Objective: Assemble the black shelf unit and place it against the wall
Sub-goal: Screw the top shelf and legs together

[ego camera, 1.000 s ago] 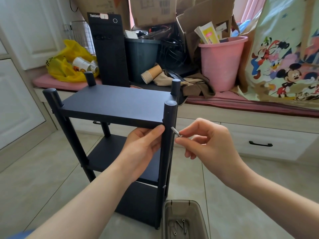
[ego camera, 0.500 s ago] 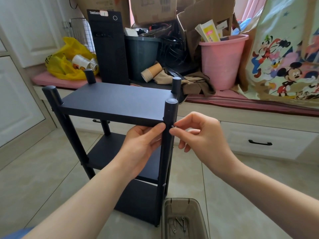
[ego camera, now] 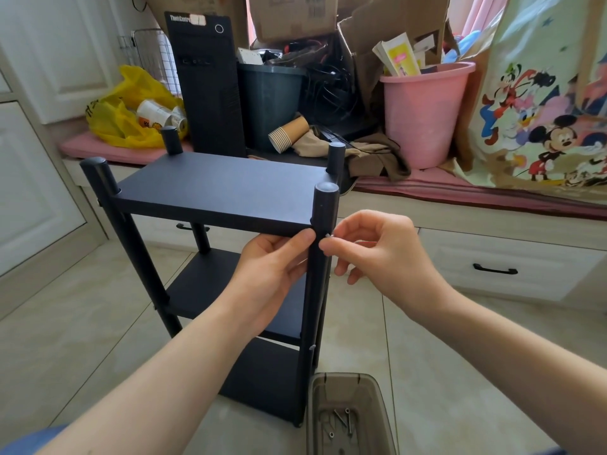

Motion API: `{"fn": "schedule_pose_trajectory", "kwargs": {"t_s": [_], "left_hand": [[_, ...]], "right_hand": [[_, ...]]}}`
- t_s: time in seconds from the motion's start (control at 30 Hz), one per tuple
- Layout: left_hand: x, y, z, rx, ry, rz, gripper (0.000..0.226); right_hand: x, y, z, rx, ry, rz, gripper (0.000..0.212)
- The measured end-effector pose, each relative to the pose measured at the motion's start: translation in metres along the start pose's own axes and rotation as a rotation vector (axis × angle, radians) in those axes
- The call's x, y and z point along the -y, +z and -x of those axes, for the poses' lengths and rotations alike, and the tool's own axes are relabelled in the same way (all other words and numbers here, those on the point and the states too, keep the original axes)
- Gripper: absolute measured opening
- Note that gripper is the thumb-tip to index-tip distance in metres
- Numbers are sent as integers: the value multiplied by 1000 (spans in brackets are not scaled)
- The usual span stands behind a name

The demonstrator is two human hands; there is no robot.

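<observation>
The black shelf unit (ego camera: 216,188) stands upright on the tiled floor, with three boards between four round posts. My left hand (ego camera: 272,267) holds the near right post (ego camera: 323,211) just under the top board, thumb against the post. My right hand (ego camera: 371,247) pinches a small silver screw (ego camera: 329,236) with thumb and forefinger. The screw's head shows at the side of that post, level with the top board; its shank is hidden in the post.
A translucent grey box (ego camera: 348,415) with several loose screws sits on the floor by the shelf's near right foot. Behind it runs a low bench with drawers, carrying a pink bucket (ego camera: 423,113), a black computer tower (ego camera: 210,83), a dark bin and a yellow bag.
My right hand has brought the screw left from open air to the post, and most of the screw has gone in. My left hand has kept its hold on the post.
</observation>
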State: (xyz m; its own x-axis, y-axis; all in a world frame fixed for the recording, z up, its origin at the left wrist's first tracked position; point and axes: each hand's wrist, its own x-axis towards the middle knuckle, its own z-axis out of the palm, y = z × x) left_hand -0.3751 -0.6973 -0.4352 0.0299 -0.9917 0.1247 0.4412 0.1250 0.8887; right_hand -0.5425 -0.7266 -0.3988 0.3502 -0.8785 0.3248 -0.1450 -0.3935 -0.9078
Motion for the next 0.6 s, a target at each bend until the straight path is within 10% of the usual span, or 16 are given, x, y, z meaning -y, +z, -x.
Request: {"fn": "schedule_pose_trajectory", "kwargs": {"t_s": [0.43,0.6], "left_hand": [[1,-2,-2,-14,-1,-21,38],[-1,0,2,-41,-3,-64,41]], "right_hand": [[-1,-8,-3,-11,-11,50,7],[-5,-11,-12,109,216,-41,55]]}}
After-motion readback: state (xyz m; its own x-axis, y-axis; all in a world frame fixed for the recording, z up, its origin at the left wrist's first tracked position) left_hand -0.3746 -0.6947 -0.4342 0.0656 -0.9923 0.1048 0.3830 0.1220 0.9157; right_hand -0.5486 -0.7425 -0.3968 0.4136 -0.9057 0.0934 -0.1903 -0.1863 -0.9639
